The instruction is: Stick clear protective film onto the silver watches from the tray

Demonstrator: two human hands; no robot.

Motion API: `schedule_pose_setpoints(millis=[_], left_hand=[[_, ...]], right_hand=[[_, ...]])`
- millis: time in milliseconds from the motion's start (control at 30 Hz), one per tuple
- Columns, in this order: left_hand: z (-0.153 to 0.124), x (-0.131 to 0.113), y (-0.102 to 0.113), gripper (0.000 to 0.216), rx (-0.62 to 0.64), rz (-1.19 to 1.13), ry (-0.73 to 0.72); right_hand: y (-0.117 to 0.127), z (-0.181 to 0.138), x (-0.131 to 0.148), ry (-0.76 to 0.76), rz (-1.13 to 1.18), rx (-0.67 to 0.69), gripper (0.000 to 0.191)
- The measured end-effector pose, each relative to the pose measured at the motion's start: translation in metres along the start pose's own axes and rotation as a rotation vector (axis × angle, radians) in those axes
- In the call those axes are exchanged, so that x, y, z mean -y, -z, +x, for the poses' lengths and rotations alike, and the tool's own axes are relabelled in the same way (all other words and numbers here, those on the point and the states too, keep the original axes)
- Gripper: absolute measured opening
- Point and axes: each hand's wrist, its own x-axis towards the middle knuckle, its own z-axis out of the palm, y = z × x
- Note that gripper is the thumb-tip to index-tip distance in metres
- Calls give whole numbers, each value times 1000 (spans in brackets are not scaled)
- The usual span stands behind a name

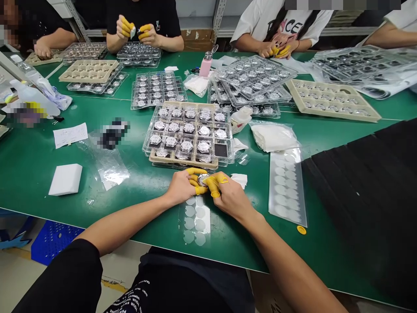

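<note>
watch point(202, 178) face-up, long axis unclear, in closed left fingers point(196, 171), hold of right fingers point(213, 187) unclear

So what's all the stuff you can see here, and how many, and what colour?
Watch piece: one, silver, between the hands
Round pieces: many, silver, in trays
Clear trays: several, see-through, middle and far side
Beige trays: several, beige, middle and far side
Sticker sheets: two, whitish, near and right
Block: one, white, left
Note: one, white, left
Bag: one, clear, left
Bottle: one, pink, far middle
Ring: one, yellow, right
Table: one, green, underneath
Other people: four, dark or white tops, far side
Other bits: too small or blurred
Left hand: one, yellow finger covers, holding watch piece
Right hand: one, yellow finger covers, at watch piece
</note>
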Motion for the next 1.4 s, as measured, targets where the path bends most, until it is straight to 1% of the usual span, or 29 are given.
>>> schedule_pose_setpoints(millis=[233, 367, 467, 533, 600, 667, 767, 867, 967, 1067, 1167, 1267, 1333, 1400], left_hand=[[0, 0, 1, 66, 11, 1, 3], [0, -4, 1, 69, 17, -12, 26], [2, -5, 0, 66, 19, -24, 32], [4, -5, 0, 63, 17, -20, 20], [4, -4, 0, 62, 19, -7, 11], [5, -2, 0, 65, 26, 2, 17], [4, 0, 1, 66, 19, 4, 31], [4, 2, 1, 65, -33, 11, 24], [3, 4, 1, 67, -46, 16, 21], [3, 4, 1, 66, -23, 35, 11], [4, 3, 1, 65, -7, 41, 1], [4, 4, 1, 64, -6, 59, -9], [4, 6, 2, 63, -19, 75, -14], [5, 8, 3, 63, -29, 91, -17]], right_hand=[[-11, -1, -5, -4, -126, -138, 18], [-13, 1, -10, -24, -119, -188, 14], [-6, 3, -9, -9, -77, -264, 10], [1, 3, -7, 36, -36, -295, 24], [7, 3, -6, 105, -14, -302, 40], [10, 3, -6, 190, -15, -319, 49], [9, 3, -8, 290, -21, -332, 53], [6, 3, -5, 342, 4, -308, 51], [6, 0, 0, 348, 2, -286, 47], [6, -3, 3, 266, 7, -277, 42], [6, -4, 1, 195, 67, -338, 41], [5, -2, 0, 249, 56, -361, 49], [5, -1, 0, 307, 45, -322, 52], [4, 0, 2, 325, 35, -289, 49]])
